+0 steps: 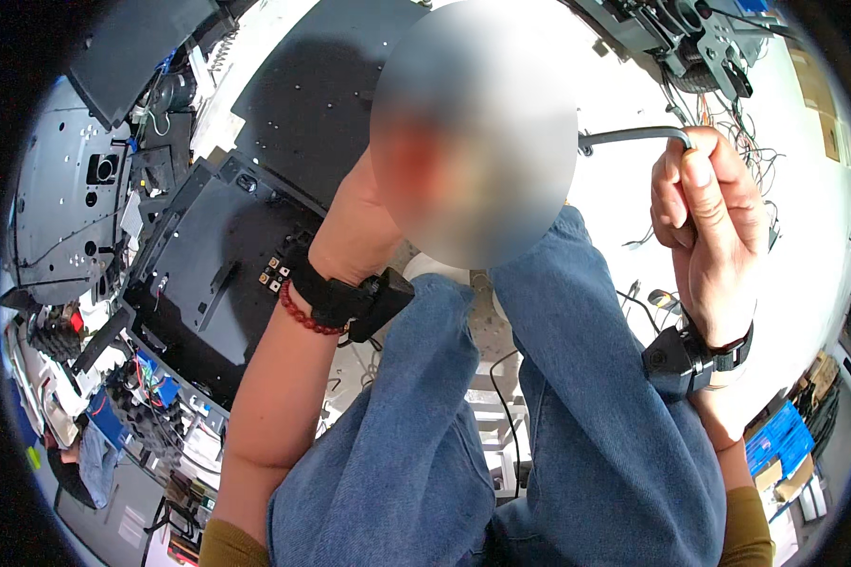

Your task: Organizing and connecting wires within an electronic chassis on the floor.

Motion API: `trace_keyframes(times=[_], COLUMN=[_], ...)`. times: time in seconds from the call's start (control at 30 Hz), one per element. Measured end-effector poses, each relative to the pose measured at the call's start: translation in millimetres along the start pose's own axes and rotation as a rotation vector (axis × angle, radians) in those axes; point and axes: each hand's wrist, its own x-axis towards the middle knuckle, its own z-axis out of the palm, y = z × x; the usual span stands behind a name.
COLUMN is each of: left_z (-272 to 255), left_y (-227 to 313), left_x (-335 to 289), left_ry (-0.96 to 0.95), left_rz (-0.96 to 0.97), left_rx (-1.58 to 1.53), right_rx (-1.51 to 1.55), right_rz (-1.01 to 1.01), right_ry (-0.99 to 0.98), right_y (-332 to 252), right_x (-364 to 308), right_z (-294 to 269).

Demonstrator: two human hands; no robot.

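Note:
My right hand [719, 213] is raised at the right, its thumb and fingers pinched on the end of a dark grey cable [635, 135]. From there the cable runs left, nearly level, and passes behind a large blurred oval. My left hand [355, 227] reaches up at the middle; the same blur covers its fingers, so what they hold or touch is hidden. A black strapped device [378, 298] is on my left wrist, beside a red bead bracelet [304, 312]. Another black device [676, 364] is strapped to my right wrist.
Black metal panels [194, 283] with holes and fittings lie at the left. At the upper right stands a metal mechanism [695, 47] with loose wires [733, 142] below it. A black cord [512, 425] hangs between my knees. Blue packages [780, 439] lie at the lower right.

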Motion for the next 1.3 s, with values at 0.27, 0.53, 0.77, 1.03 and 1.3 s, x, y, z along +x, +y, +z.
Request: trace_keyframes(times=[0.27,0.53,0.77,1.03,1.3], left_z=[2.7,-4.2,1.9,14.0,20.6], left_y=[0.6,-1.7,-5.5,3.3,4.9], left_x=[1.1,0.4,-7.7,-2.9,-7.1], left_ry=[-0.023,-0.1,-0.115,-0.103,-0.041], left_rz=[0.011,-0.014,-0.075,-0.141,-0.177], left_rx=[0.009,0.112,0.083,0.045,0.007], right_rx=[-0.106,-0.33,-0.846,-1.189,-1.235], right_rz=[-0.029,-0.073,-0.351,-0.528,-0.509], right_ry=[0.018,-0.052,-0.082,-0.28,-0.459], right_y=[0.6,-0.5,-9.1,23.2,33.4], right_x=[-1.4,1.3,7.6,9.6,0.0], right_z=[-0.5,-2.5,8.4,18.0,24.2])
